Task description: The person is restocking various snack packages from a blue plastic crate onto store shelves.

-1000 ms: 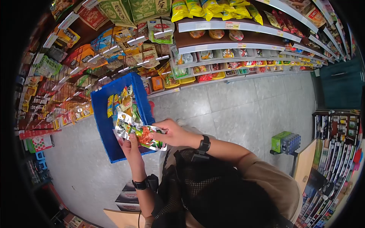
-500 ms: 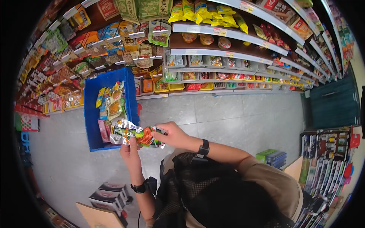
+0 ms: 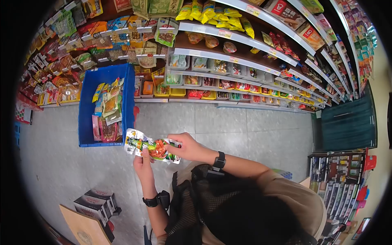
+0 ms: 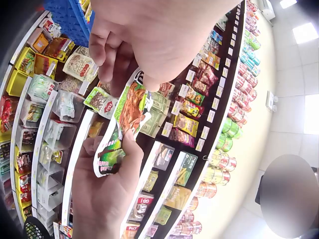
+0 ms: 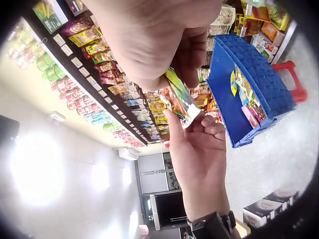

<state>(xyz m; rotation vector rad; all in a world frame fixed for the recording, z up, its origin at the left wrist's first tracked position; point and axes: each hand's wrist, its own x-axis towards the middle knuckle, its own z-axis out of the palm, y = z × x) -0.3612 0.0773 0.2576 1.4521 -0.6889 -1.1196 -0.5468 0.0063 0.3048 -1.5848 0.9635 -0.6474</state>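
Both hands hold a shiny silver-and-green snack pouch point(image 3: 153, 148) printed with reddish food, out in front of the body. My left hand point(image 3: 144, 165) pinches its left part from below, thumb on the printed face. The right hand point(image 3: 185, 148) grips the other end, its thumb also on top. In the right wrist view the pouch point(image 5: 180, 99) is tilted between the two hands, my left palm point(image 5: 202, 154) turned up under its silver edge. Beyond the pouch's left end stands a blue crate point(image 3: 130, 90) with several snack packets point(image 3: 110, 104) inside.
Shelves point(image 3: 245, 34) of packaged snacks run along the far side, with hanging packets point(image 3: 87, 36) to the left. Printed cartons point(image 3: 96, 204) stand on the tiled floor point(image 3: 220, 122) at lower left, beside a wooden board point(image 3: 83, 224). A dark green cabinet point(image 3: 347, 120) is at right.
The head view has turned, so the crate and shelves sit further left and higher. The pouch, over the crate's near edge before, is now to its right. Both hands keep their hold.
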